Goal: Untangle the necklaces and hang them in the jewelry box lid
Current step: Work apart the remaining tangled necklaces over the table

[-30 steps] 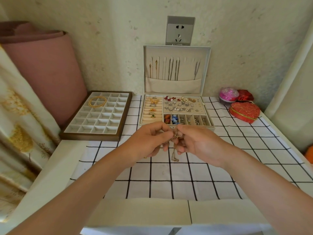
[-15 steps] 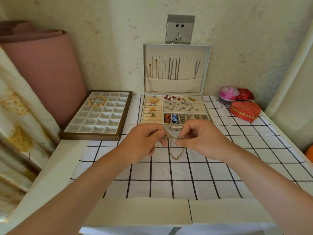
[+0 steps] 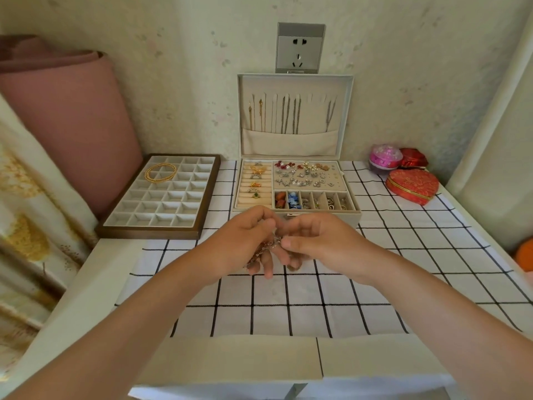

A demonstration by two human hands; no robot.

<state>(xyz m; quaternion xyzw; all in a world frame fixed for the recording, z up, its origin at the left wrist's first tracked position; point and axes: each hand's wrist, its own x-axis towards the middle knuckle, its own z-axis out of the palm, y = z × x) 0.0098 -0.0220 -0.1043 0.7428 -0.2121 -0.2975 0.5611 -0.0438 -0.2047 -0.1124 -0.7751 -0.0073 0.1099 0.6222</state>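
- Necklaces (image 3: 266,249) pinched by left hand (image 3: 245,241) and right hand (image 3: 324,243), together
- Open surface (image 3: 288,313) toward near edge; jewelry box (image 3: 353,219) just behind
- Hands closer than before

Between our left grip (image 3: 245,241) and right grip (image 3: 326,243) we see a necklace chain (image 3: 269,246) of fine, glinting metal. Beyond the grips, the jewelry box lid (image 3: 291,142) is lined in matt beige cloth. Left of them, the tray (image 3: 150,234) has a smooth dark wood frame. Beneath lies a matt checked tablecloth (image 3: 302,313); to the right, a heart-shaped box (image 3: 412,184) of sheeny red fabric.
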